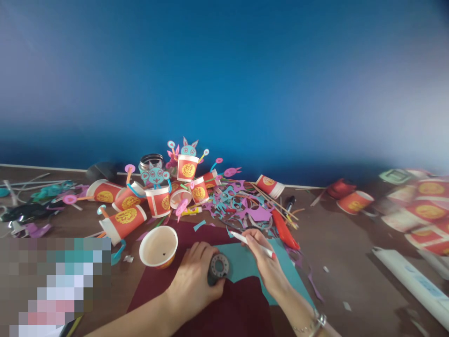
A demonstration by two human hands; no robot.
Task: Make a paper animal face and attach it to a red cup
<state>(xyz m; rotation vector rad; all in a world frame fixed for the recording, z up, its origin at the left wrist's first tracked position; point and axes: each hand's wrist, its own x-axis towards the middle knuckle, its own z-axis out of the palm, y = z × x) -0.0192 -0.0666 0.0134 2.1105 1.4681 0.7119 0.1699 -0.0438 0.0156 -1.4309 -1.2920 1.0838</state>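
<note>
My left hand is wrapped round a dark round cylinder with a grey ringed top; its exact kind does not show. The cylinder is over the teal paper sheet near its left part. In my right hand is a white marker with a red end, its other tip pointing up and left over the teal sheet. Dark maroon paper lies under and in front of both hands. A white-rimmed paper bowl stands to the left of my left hand.
Decorated red paper cups crowd the back, some tipped over. Purple and teal paper scraps pile up behind the teal sheet. Red-handled scissors lie right of the pile. A long white packet and blurred stacked cups are far right.
</note>
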